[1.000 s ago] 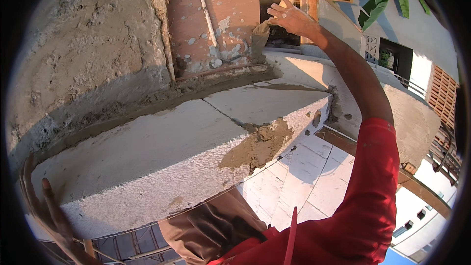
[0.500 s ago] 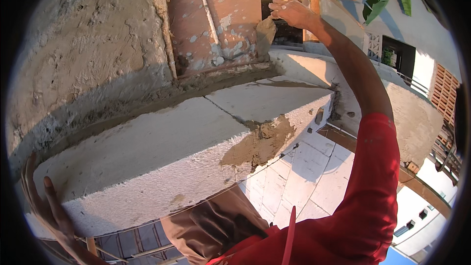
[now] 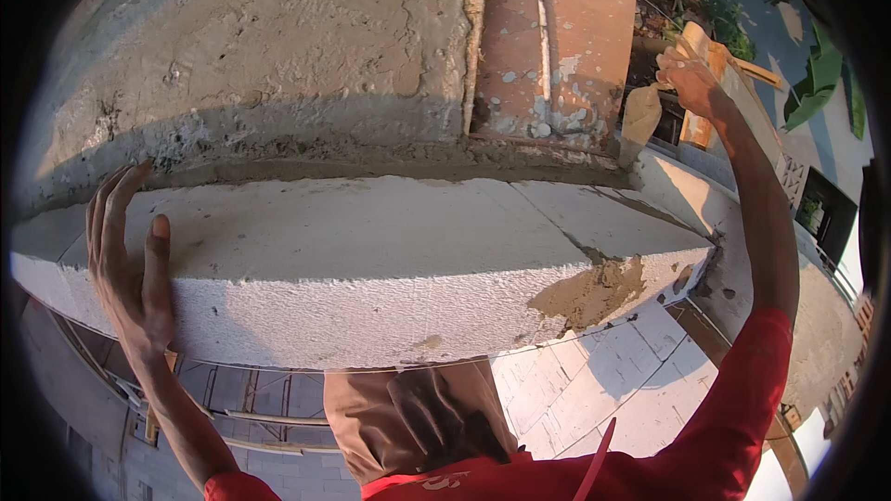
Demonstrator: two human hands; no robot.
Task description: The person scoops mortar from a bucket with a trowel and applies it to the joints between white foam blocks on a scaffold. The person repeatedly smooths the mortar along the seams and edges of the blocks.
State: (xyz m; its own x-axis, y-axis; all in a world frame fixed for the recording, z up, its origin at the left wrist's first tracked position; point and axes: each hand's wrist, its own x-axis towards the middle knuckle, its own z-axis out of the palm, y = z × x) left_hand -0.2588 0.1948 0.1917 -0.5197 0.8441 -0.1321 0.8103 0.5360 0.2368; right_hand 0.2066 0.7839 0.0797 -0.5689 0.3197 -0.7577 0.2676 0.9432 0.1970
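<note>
White block course (image 3: 371,260) under plastered wall; left hand (image 3: 125,260) spread flat on edge; right hand (image 3: 687,79) grips trowel (image 3: 640,121) (handle hidden).

A red brick column (image 3: 557,37) stands at twelve o'clock, green leaves (image 3: 817,93) at two o'clock, pale paving slabs (image 3: 594,380) below at five o'clock.

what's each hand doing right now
Left hand: open, fingers spread on the white block.
Right hand: closed on a trowel.
</note>
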